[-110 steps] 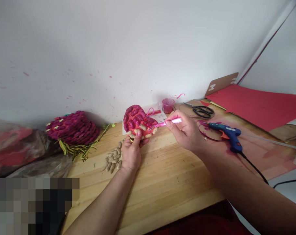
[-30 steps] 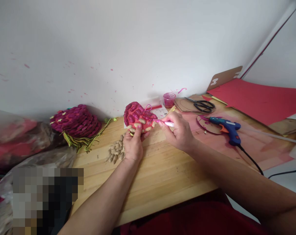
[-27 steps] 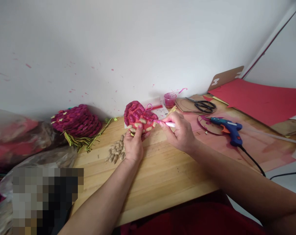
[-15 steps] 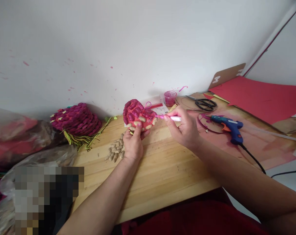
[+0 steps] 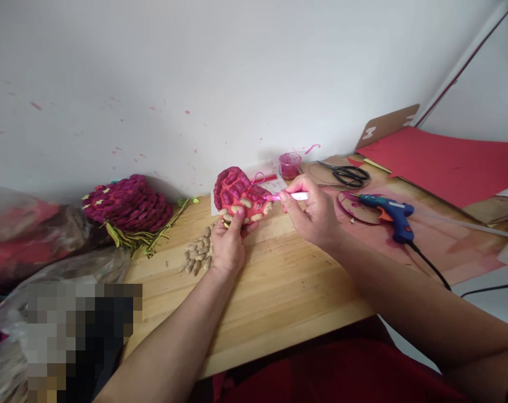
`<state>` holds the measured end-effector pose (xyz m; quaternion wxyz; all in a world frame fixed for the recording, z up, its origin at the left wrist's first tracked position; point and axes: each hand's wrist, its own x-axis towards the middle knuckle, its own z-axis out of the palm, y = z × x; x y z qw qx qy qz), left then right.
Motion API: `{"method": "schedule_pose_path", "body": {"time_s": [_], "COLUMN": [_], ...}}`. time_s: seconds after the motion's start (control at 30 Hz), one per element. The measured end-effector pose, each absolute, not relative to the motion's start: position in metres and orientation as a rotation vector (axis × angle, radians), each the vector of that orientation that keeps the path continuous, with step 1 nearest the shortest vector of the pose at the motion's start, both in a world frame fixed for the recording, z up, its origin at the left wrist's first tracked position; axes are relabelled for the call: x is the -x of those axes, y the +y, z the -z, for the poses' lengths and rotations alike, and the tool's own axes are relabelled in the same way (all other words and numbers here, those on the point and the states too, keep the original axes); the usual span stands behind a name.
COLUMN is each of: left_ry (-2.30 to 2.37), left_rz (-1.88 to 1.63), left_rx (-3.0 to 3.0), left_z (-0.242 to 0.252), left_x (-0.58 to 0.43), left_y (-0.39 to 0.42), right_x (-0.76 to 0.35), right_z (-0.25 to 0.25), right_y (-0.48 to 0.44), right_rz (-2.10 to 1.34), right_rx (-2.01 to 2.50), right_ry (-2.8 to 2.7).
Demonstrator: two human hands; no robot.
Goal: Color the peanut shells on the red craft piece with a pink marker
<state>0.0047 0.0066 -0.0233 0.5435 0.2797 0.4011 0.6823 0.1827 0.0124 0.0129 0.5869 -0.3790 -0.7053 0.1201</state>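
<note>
My left hand (image 5: pixel 231 240) grips the lower edge of a red heart-shaped piece (image 5: pixel 233 184) covered in peanuts, thumb on its front. Most of its peanuts are painted magenta; those along the lower edge are bare tan. Pinched in my right hand (image 5: pixel 310 210) is a white-handled paintbrush (image 5: pixel 299 196), its pink tip touching the painted peanuts on the piece's right side. Loose peanuts (image 5: pixel 198 252) lie on the wooden table (image 5: pixel 279 302) beside my left wrist. A clear cup of magenta paint (image 5: pixel 290 166) stands behind my right hand.
A stack of finished magenta pieces (image 5: pixel 126 204) with green and yellow strings sits at left, near plastic bags (image 5: pixel 65 274). To the right are black-handled scissors (image 5: pixel 348 174), a blue glue gun (image 5: pixel 399 218) with its cord, and red sheets (image 5: pixel 442 162). A paint-flecked wall rises behind.
The brush tip has moved slightly left, further onto the painted peanuts. The piece is turned a little in my left hand. The whole view has shifted slightly.
</note>
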Motion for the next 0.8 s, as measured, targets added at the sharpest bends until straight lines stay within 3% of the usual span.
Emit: {"method": "schedule_pose_path", "body": {"time_s": [0.8], "left_ry": [0.959], "left_rz": [-1.652], "left_rx": [-0.657], "left_z": [0.0213], "left_x": [-0.0050], "left_y": [0.0073], "right_x": [-0.1757], "right_z": [-0.0086], "right_y": [0.0090], "right_rz": [-0.059], "right_rx": [0.812], "right_ry": [-1.771]}}
